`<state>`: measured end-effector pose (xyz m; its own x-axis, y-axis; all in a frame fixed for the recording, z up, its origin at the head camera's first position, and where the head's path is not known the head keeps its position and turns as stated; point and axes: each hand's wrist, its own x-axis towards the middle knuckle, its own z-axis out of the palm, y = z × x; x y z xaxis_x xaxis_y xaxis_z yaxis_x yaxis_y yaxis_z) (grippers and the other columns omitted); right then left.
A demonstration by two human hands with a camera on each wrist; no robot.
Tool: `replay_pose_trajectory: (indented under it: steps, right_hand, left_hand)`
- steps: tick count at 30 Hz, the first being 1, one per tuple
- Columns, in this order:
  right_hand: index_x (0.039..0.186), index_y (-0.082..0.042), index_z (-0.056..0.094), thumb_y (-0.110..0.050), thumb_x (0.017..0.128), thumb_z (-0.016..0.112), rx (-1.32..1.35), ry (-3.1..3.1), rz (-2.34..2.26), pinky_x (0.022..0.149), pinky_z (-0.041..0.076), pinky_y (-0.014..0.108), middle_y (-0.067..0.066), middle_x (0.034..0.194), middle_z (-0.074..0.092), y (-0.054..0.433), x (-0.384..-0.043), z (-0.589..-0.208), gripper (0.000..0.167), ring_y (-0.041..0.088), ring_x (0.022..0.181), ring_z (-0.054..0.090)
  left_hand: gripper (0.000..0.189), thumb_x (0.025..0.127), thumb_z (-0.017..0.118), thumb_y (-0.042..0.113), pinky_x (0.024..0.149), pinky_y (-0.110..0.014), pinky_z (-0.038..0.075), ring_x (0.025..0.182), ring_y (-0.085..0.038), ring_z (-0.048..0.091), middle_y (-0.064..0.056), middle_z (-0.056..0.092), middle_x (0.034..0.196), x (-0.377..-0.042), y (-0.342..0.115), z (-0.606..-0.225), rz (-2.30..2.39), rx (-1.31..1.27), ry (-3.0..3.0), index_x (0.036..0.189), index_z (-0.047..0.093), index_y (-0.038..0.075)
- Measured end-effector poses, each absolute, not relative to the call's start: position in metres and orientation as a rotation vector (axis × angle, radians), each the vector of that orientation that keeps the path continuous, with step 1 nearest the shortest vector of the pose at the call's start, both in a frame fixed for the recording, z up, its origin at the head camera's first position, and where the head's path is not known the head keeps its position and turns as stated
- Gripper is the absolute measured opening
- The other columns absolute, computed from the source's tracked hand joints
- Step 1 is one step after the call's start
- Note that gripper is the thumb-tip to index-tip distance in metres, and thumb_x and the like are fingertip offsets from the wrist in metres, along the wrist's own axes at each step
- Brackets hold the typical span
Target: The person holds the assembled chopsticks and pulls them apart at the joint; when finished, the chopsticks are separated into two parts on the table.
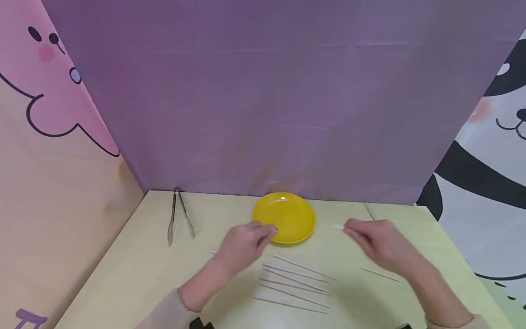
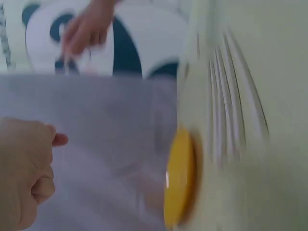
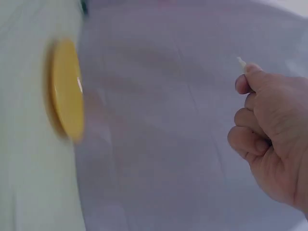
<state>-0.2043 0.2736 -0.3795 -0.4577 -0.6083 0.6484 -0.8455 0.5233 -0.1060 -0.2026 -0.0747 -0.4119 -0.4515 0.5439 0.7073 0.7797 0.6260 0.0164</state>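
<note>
My right hand is raised over the right side of the table and pinches a thin white stick-like piece; in the right wrist view its pale tip pokes out past thumb and forefinger. The rest of the piece is hidden. My left hand hovers by the near left edge of the yellow plate, its fingers curled, and no object shows in it. In the left wrist view, too, that hand appears without anything. Several slender white sticks lie side by side below the plate.
Metal tongs lie spread at the back left. One thin stick lies under my right hand, and a white strip shows behind it. Another white end peeks out behind my left wrist. A purple cloth wall borders the table's back.
</note>
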Motion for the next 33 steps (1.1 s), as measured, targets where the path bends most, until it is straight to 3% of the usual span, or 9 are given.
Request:
replay_pose_trajectory:
  steps: [3,6,11,19,26,33]
  right_hand:
    - [0.091,-0.019,0.069,-0.03,0.112,0.057,0.958,-2.191,0.549,0.059,0.031,0.009,-0.019,0.068,0.046,0.325,-0.205,-0.373,0.026,-0.014,0.063,0.035]
    - [0.091,-0.019,0.07,-0.011,0.103,0.068,0.841,-2.254,0.52,0.059,0.029,0.01,-0.02,0.068,0.046,0.357,-0.198,-0.374,0.014,-0.016,0.063,0.032]
    - [0.095,-0.023,0.071,0.013,0.082,0.076,0.804,-2.393,0.548,0.057,0.03,0.012,-0.024,0.071,0.044,0.37,-0.189,-0.386,0.039,-0.014,0.061,0.031]
    - [0.096,-0.024,0.076,0.018,0.077,0.079,0.901,-2.391,0.62,0.06,0.034,0.009,-0.021,0.086,0.056,0.364,-0.193,-0.408,0.046,-0.01,0.066,0.04]
    - [0.097,-0.016,0.081,0.014,0.076,0.083,0.904,-2.436,0.596,0.061,0.034,0.007,-0.019,0.091,0.054,0.365,-0.196,-0.421,0.036,-0.01,0.069,0.041]
    - [0.101,-0.019,0.08,0.014,0.074,0.084,0.971,-2.452,0.635,0.062,0.037,0.007,-0.022,0.085,0.056,0.365,-0.197,-0.432,0.043,-0.009,0.069,0.046]
  left_hand:
    - [0.006,0.092,0.082,0.012,0.055,-0.013,0.04,0.057,-0.001,0.042,0.004,0.061,0.066,-0.21,-0.118,-0.422,-0.563,-0.921,-2.278,0.098,0.083,0.009]
    - [0.005,0.093,0.08,0.009,0.055,-0.012,0.038,0.06,0.003,0.039,0.008,0.056,0.066,-0.209,-0.152,-0.436,-0.622,-0.898,-2.339,0.097,0.082,0.011]
    - [0.014,0.094,0.078,0.006,0.056,-0.01,0.039,0.063,0.005,0.042,0.013,0.054,0.071,-0.209,-0.177,-0.448,-0.717,-0.928,-2.368,0.103,0.082,0.016]
    - [0.033,0.095,0.063,-0.006,0.062,-0.012,0.042,0.068,-0.005,0.048,0.01,0.054,0.086,-0.207,-0.185,-0.454,-0.794,-1.036,-2.451,0.117,0.08,0.011]
    - [0.024,0.093,0.071,-0.005,0.069,-0.022,0.054,0.078,-0.006,0.056,0.003,0.063,0.095,-0.209,-0.189,-0.457,-0.733,-1.053,-2.469,0.113,0.082,0.005]
    - [0.026,0.089,0.077,-0.006,0.07,-0.025,0.057,0.08,-0.01,0.062,0.0,0.072,0.096,-0.212,-0.194,-0.461,-0.696,-1.112,-2.506,0.113,0.082,0.004]
